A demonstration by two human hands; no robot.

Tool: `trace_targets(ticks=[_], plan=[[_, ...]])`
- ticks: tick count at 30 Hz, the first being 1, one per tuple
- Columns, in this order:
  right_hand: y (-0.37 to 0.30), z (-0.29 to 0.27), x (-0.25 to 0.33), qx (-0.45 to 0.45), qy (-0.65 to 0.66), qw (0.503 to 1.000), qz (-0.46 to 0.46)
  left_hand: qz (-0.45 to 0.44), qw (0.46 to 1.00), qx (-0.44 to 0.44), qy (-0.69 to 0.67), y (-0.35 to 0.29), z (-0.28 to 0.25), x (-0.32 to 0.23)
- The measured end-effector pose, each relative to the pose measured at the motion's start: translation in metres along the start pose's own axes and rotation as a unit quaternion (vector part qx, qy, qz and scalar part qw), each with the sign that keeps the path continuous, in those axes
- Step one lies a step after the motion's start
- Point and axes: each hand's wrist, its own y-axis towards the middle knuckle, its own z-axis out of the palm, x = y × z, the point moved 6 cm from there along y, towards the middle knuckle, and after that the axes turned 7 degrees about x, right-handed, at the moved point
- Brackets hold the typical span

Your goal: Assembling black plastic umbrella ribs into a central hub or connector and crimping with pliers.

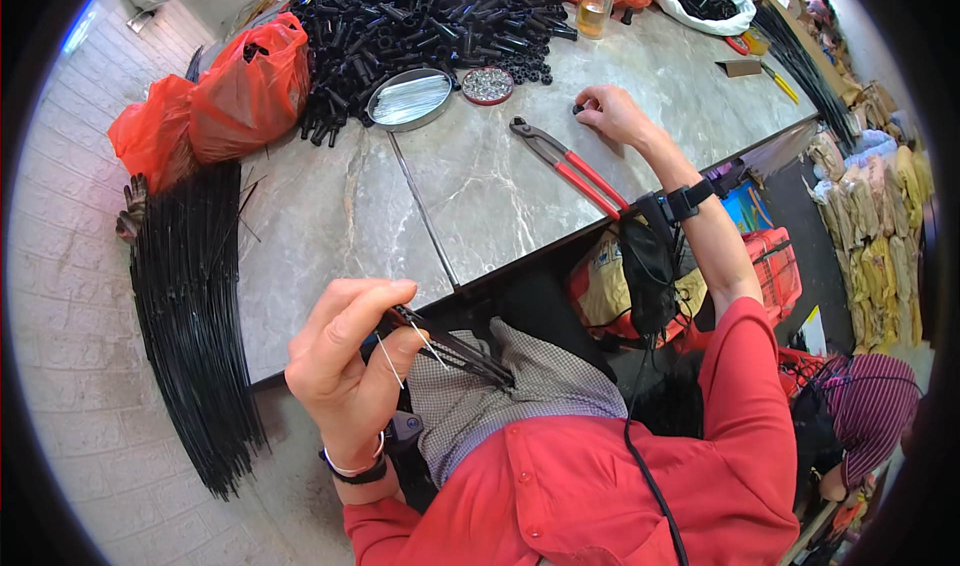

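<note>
My left hand [345, 351] is closed in front of my lap, pinching a small bundle of thin black rods [475, 359] between thumb and fingers. Two ends of a thin silver wire [392, 364] stick out from the bundle beside the thumb. Over the table my right hand [615, 116] is closed in a pinch on a small black piece [578, 109], mostly covered by the fingers. Red-handled pincers [570, 166] lie just left of that hand. Farther left are a round dish of small metal bits [488, 86] and an oval metal tray [372, 114] of straight silver wires.
A heap of black plastic parts [430, 16] fills the table's far side, with small black rings [530, 66] at its edge. Red plastic bags [250, 86] and long black rods [190, 326] lie left. A glass [596, 6] stands far right. Another person [870, 406] is at lower right.
</note>
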Motion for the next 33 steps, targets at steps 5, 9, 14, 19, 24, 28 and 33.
trace_targets(ticks=[5,9,14,19,24,28,33], plan=[[-0.010,-0.005,0.010,-0.022,0.016,0.999,-0.025,0.002,1.000,0.006,0.022,0.001,-0.001,0.000],[-0.003,0.003,0.009,-0.032,-0.038,0.994,-0.101,0.009,0.999,0.002,0.048,0.006,-0.005,-0.006],[-0.033,-0.020,0.038,-0.057,0.052,0.995,-0.070,-0.036,0.998,0.044,-0.039,0.011,0.001,0.006],[-0.117,-0.068,0.181,-0.093,0.213,0.956,-0.180,-0.069,0.993,-0.028,-0.090,0.006,0.004,0.013],[-0.183,-0.067,0.292,-0.046,0.185,0.909,-0.370,-0.052,0.997,-0.001,-0.062,0.010,0.016,0.014],[-0.188,-0.061,0.310,-0.050,0.090,0.920,-0.377,-0.001,0.999,-0.020,-0.045,0.015,0.020,0.006],[-0.200,-0.057,0.318,-0.078,-0.011,0.921,-0.382,-0.002,0.999,-0.022,-0.035,0.010,0.018,-0.004]])
